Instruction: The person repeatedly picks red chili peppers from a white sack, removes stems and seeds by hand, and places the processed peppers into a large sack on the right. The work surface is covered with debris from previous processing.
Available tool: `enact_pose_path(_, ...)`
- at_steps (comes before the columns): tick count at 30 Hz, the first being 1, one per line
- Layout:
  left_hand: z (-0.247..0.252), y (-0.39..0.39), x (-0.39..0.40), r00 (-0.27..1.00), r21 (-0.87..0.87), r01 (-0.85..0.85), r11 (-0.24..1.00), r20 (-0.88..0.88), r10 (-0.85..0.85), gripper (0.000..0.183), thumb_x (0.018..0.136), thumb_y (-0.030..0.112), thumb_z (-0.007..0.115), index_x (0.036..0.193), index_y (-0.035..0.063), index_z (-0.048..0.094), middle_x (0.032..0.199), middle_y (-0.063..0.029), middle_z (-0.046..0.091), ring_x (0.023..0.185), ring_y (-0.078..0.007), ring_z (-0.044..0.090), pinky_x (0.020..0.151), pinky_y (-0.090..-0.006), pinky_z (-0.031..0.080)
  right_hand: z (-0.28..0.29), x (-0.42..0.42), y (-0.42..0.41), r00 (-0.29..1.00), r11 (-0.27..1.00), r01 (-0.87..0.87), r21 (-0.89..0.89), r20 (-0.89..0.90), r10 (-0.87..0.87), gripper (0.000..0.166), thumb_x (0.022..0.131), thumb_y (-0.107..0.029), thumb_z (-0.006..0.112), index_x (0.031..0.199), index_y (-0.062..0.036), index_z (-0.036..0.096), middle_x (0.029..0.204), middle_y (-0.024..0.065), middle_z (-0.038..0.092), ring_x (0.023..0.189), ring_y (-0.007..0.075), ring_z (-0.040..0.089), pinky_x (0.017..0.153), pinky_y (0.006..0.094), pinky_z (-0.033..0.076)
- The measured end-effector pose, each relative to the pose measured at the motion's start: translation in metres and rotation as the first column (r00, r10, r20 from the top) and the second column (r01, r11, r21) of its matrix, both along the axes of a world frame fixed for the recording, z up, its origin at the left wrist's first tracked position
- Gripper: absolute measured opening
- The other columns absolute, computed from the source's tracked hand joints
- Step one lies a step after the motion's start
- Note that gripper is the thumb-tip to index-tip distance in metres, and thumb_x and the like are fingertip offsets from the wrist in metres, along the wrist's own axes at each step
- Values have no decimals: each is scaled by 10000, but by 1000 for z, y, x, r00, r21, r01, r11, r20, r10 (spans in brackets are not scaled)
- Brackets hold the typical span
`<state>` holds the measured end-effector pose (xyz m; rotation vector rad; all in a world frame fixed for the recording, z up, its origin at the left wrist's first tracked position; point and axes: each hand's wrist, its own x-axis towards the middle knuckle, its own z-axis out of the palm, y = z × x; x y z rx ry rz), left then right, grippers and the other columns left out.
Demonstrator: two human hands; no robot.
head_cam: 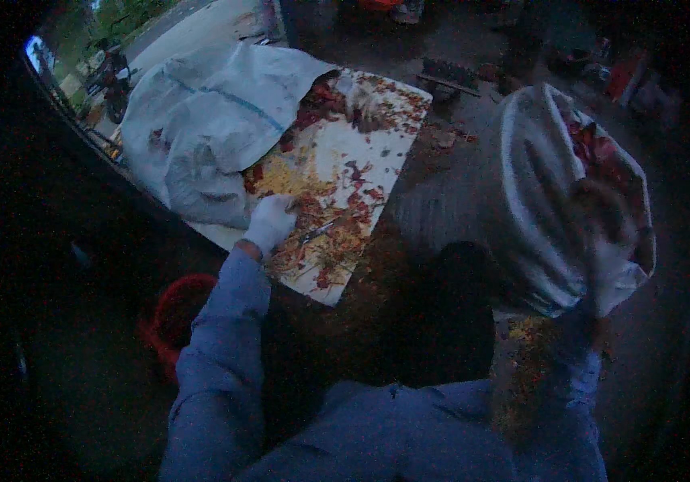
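Observation:
My left hand (271,223), in a white glove, rests at the left edge of a white board (336,147) strewn with reddish, yellow and brown plant-like scraps. Its fingers are curled; whether they hold anything is unclear. Just right of it a small metal blade or tool (319,231) lies among the scraps. A pale woven sack (218,126) covers the board's upper left part. On the right stands a large open sack (537,199) with reddish contents (601,150). My right arm reaches down to that sack's lower edge; the hand itself is blurred or hidden there.
A red round tub or basket (179,313) is on the floor left of my left forearm. More scraps lie on the dark floor around the board. A motorcycle (110,78) stands outside at the upper left. A dark brush-like object (448,73) lies beyond the board.

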<state>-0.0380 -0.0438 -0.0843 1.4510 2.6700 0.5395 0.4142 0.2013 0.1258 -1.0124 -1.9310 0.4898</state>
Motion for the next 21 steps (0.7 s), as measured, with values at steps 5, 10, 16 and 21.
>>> enact_pose_path(5, -7, -4, -53, 987, -158, -118, 980, -123, 99, 258, 817, 249, 621, 989, 57, 631, 971, -187, 633, 936, -372, 617, 812, -473, 501, -81, -129, -42, 778, 802, -585, -125, 194, 598, 169, 847, -58, 655, 1012, -48, 688, 982, 100, 699, 866, 181, 674, 764, 303, 524)
enact_pose_path(10, 22, 6, -103, 820, 24, -324, 946, -492, 293, 603, 738, 133, 717, 1306, 136, 517, 1277, -145, 533, 1148, -367, 534, 893, -474, 467, -129, -203, -81, 508, 454, -854, -253, -216, 834, 160, 846, -85, 664, 993, -27, 685, 864, 131, 677, 821, 234, 680, 733, 308, 523)
enact_pose_path(16, 22, 3, -204, 630, -185, -427, 885, -763, 145, 598, 772, 183, 676, 1342, 141, 501, 1391, -164, 463, 1264, -338, 467, 1003, -447, 411, -159, -214, -75, 572, 537, -709, -457, 73, 817, 166, 852, -118, 675, 990, -25, 684, 889, 146, 669, 824, 251, 676, 732, 334, 523)
enact_pose_path(21, 18, -30, -286, 838, -51, -475, 878, -331, 434, 383, 833, 259, 608, 1171, 81, 645, 1207, -198, 611, 1077, -362, 593, 961, -432, 456, -169, -217, -62, 530, 473, -727, -498, 32, 848, 274, 868, -162, 648, 1124, -64, 655, 1005, 154, 674, 936, 305, 657, 853, 336, 521)
